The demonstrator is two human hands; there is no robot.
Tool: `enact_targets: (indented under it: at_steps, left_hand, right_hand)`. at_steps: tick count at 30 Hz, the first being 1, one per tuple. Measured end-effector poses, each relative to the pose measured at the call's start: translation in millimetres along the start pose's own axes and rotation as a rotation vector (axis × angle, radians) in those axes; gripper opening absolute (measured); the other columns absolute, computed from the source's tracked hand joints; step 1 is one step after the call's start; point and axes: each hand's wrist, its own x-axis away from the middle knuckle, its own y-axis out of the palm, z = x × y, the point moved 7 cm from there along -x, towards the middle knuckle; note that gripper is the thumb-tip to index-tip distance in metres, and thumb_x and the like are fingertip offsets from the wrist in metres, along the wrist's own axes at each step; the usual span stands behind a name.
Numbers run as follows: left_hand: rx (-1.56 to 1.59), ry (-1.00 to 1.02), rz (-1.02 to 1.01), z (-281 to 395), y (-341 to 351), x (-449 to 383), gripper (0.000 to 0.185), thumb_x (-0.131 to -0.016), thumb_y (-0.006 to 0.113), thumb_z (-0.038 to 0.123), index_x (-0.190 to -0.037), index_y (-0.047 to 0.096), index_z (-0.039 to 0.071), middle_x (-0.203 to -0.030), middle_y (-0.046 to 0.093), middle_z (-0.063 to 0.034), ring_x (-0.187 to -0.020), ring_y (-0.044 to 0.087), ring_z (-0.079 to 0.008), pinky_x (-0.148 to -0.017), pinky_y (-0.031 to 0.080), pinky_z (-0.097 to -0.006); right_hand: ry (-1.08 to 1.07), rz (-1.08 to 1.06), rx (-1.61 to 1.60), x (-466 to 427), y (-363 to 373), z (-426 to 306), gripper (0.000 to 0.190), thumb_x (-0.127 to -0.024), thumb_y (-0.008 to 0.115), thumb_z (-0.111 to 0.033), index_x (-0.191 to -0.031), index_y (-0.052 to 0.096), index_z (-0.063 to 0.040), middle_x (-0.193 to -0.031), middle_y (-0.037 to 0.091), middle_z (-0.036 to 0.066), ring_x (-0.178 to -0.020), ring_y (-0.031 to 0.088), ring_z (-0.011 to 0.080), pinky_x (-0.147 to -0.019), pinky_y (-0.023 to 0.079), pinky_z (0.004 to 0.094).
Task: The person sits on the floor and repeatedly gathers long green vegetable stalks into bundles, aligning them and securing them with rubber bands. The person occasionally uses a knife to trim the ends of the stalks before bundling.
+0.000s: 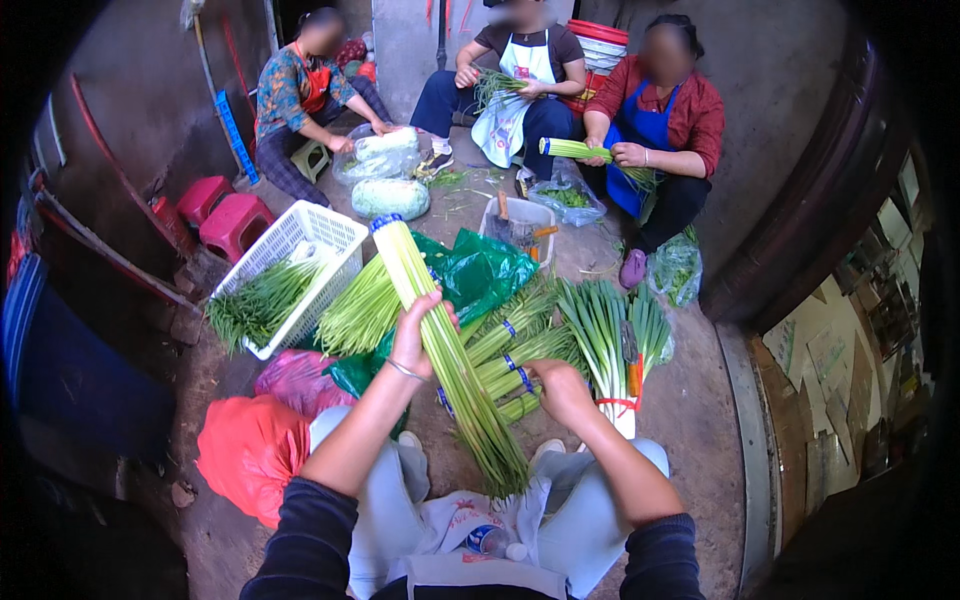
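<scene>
My left hand [418,334] grips the middle of a long bundle of green stems [476,397], probably garlic scapes. Its pale, cut end, bound with blue tape, points up and away; the thin dark tips hang toward my lap. My right hand [561,394] has curled fingers close to the blue-taped ends of more stem bundles [499,367] on the floor. Whether it pinches anything there is hidden. Just right of it, leeks [596,322] tied with a red band stand fanned out, with a wooden-handled knife [632,360] lying on them. Loose stems [360,311] lie left of the held bundle.
A white plastic basket [349,225] holds greens at left, near red stools [236,225]. Green plastic [487,270] lies ahead, before a tub of tools [544,217]. A red bag [251,450] sits by my left leg; a bottle [487,538] rests in my lap. Three people sit opposite, handling vegetables.
</scene>
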Motion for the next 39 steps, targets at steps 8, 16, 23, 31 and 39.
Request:
enact_targets:
  at_steps: [8,16,23,31,39]
  left_hand:
    - [0.013,-0.104,0.018,-29,-20,-4,0.04,-0.082,0.067,0.026,-0.112,0.047,0.009,-0.079,0.056,-0.0061,-0.069,0.057,-0.0184,-0.062,0.049,-0.0336]
    - [0.115,-0.11,-0.006,-14,-21,5,0.036,-0.084,0.065,0.026,-0.112,0.047,0.012,-0.081,0.055,-0.006,-0.072,0.056,-0.0189,-0.065,0.048,-0.0345]
    - [0.141,-0.11,0.006,-9,-28,3,0.035,-0.084,0.064,0.026,-0.111,0.048,0.012,-0.081,0.054,-0.0059,-0.071,0.055,-0.0184,-0.065,0.047,-0.0334]
    - [0.151,-0.12,-0.002,-18,-23,2,0.036,-0.084,0.065,0.025,-0.112,0.049,0.01,-0.083,0.055,-0.0068,-0.072,0.056,-0.0188,-0.066,0.049,-0.0341]
    - [0.204,0.123,-0.263,7,24,11,0.062,-0.089,0.063,0.039,-0.136,0.037,0.008,-0.126,0.054,-0.0185,-0.12,0.052,-0.0322,-0.103,0.041,-0.0453]
  right_hand:
    - [0.16,-0.045,-0.049,-7,-17,-14,0.019,-0.075,0.055,-0.012,-0.061,0.064,-0.004,-0.059,0.06,0.015,-0.059,0.06,0.0323,-0.06,0.05,0.0438]
    - [-0.081,-0.016,0.008,2,14,-23,0.042,-0.075,0.062,0.004,-0.116,0.058,0.001,-0.096,0.065,0.024,-0.079,0.065,0.0367,-0.067,0.051,0.0423]
    - [0.445,-0.322,-0.245,4,28,-14,0.03,-0.08,0.063,0.001,-0.11,0.06,0.002,-0.097,0.065,0.023,-0.089,0.066,0.0351,-0.073,0.053,0.0381]
    - [0.434,-0.364,-0.947,7,58,-29,0.046,-0.087,0.065,-0.009,-0.129,0.048,-0.002,-0.113,0.063,0.015,-0.095,0.065,0.0192,-0.082,0.051,0.032]
    - [0.373,-0.395,-0.864,-7,57,-65,0.08,-0.071,0.08,-0.039,-0.133,0.045,-0.003,-0.115,0.06,0.015,-0.109,0.056,0.0232,-0.096,0.042,0.0335]
